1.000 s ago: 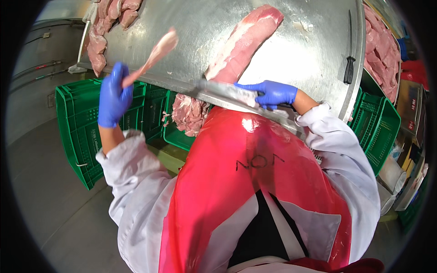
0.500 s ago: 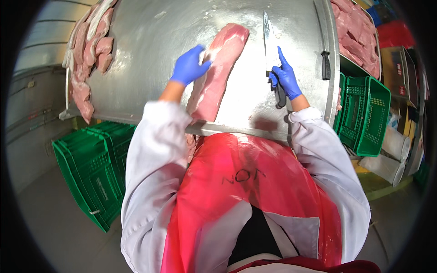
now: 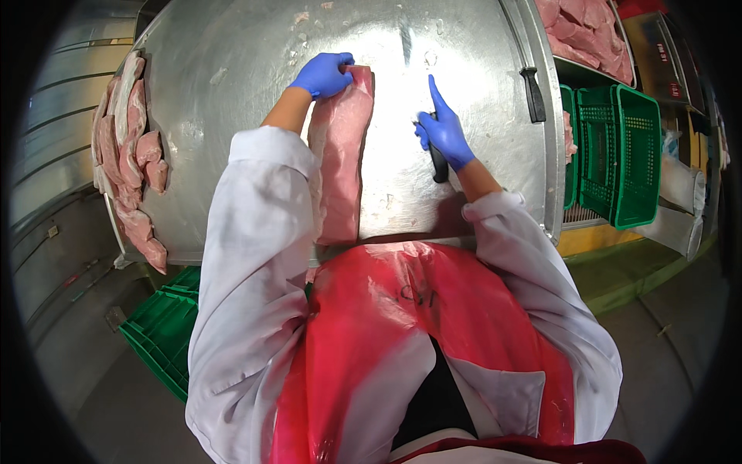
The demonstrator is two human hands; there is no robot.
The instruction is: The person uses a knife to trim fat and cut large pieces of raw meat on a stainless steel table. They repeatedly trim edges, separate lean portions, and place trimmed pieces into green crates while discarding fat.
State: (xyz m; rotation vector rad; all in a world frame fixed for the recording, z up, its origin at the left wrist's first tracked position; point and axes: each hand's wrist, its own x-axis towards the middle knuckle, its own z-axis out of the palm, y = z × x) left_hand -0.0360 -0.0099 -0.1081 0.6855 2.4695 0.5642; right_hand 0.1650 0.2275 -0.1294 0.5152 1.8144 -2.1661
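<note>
A long strip of pink boneless meat (image 3: 340, 162) lies lengthwise on the steel table, its near end by the front edge. My left hand (image 3: 323, 76), in a blue glove, is closed on the far end of the meat, the fingers bent over its top. To the right of the strip, my gloved right hand (image 3: 447, 133) holds a knife (image 3: 439, 165) by its black handle, with the index finger stretched forward. The knife's blade is hard to make out against the bright steel. Meat and right hand are apart.
Several meat pieces (image 3: 127, 155) hang over the left edge of the table (image 3: 232, 100). A second black-handled knife (image 3: 533, 97) lies along the right rim. Beyond it are a tray of meat (image 3: 587, 35) and green crates (image 3: 618, 155). Another green crate (image 3: 166, 325) stands lower left.
My left hand has moved from beside the meat onto its far end and closed on it. The strip now lies straighter toward me. The view has shifted; the right hand still holds the knife.
</note>
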